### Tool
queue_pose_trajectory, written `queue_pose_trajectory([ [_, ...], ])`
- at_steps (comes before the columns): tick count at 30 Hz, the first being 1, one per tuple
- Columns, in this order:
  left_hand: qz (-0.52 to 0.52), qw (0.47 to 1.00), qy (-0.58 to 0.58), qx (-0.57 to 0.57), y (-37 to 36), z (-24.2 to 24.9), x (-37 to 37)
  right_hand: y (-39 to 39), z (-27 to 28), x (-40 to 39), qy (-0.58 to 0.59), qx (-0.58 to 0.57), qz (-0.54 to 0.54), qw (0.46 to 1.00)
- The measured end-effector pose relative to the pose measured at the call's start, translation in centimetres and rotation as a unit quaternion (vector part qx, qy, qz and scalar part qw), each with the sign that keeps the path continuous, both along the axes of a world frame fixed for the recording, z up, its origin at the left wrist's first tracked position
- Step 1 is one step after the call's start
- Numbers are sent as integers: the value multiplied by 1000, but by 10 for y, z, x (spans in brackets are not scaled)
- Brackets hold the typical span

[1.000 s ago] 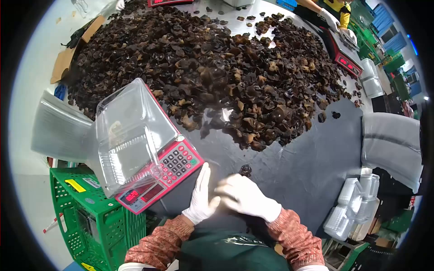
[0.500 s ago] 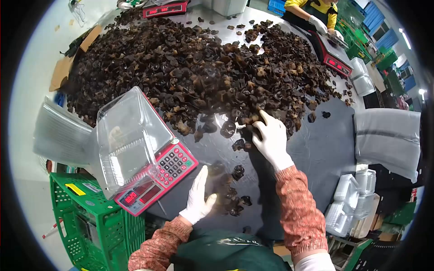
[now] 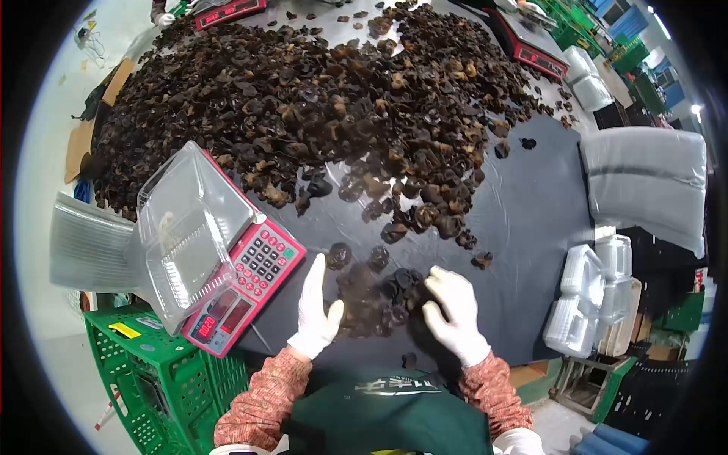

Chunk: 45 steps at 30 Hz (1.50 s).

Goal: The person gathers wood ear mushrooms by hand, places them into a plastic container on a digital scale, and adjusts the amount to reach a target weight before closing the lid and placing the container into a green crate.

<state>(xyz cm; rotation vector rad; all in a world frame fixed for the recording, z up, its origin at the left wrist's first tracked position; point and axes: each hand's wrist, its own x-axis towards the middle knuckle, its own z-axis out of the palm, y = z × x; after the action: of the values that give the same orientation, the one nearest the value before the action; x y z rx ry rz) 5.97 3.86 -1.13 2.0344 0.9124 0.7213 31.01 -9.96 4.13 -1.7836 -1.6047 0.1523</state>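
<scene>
White-gloved, my left hand [image 3: 312,309] is open at the left side of a small heap of wood ear mushrooms [image 3: 371,303], fingers straight and thumb apart. On the heap's right side my right hand [image 3: 455,315], also gloved, has its fingers slightly bent and apart, with the tips close to the dark pieces. Nothing shows gripped in either hand. Some of the small heap looks blurred. Beyond it lies a large pile of wood ear mushrooms [image 3: 303,114]. A red scale [image 3: 265,262] stands left of my left hand, with a clear plastic box [image 3: 189,227] on it.
Stacked clear lids or trays [image 3: 87,243] stand at far left above a green crate [image 3: 136,349]. To the right are a plastic-wrapped stack [image 3: 644,178] and clear boxes [image 3: 584,303]. Another red scale [image 3: 531,49] is at the back right, near a person's gloved hands.
My right hand has come back from the large pile's near edge to the small heap, which now holds more pieces. My left hand stays beside it. The view has shifted.
</scene>
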Motion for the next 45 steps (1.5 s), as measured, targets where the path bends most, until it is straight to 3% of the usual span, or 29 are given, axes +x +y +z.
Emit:
queue_pose_trajectory([
  [3,3,1000,1,-11,-1,1,-1,-11,-3,20,72,5,-124,990],
  [17,13,1000,12,-12,-4,4,4,-29,-22,30,84,6,-182,980],
  [24,13,1000,20,-12,-4,6,6,-22,-30,38,1,32,-210,977],
  [27,10,1000,10,-9,-4,4,5,-15,-33,56,-48,-4,-257,965],
  [32,13,1000,10,6,-4,0,4,14,-44,56,-139,-123,-185,965],
  [35,18,999,23,-19,-6,4,2,24,-37,35,76,-63,-12,995],
  [37,18,999,28,-18,-4,3,3,28,1,10,328,-165,54,929],
  [39,14,999,29,-19,-4,4,3,43,-1,9,219,-84,73,969],
  [41,9,999,32,-17,-3,4,2,71,-13,25,80,-7,24,996],
  [43,6,999,38,10,-1,-1,2,100,6,24,-130,-62,-62,988],
  [45,7,999,39,7,-2,-3,1,100,-24,31,-120,-115,-2,986],
])
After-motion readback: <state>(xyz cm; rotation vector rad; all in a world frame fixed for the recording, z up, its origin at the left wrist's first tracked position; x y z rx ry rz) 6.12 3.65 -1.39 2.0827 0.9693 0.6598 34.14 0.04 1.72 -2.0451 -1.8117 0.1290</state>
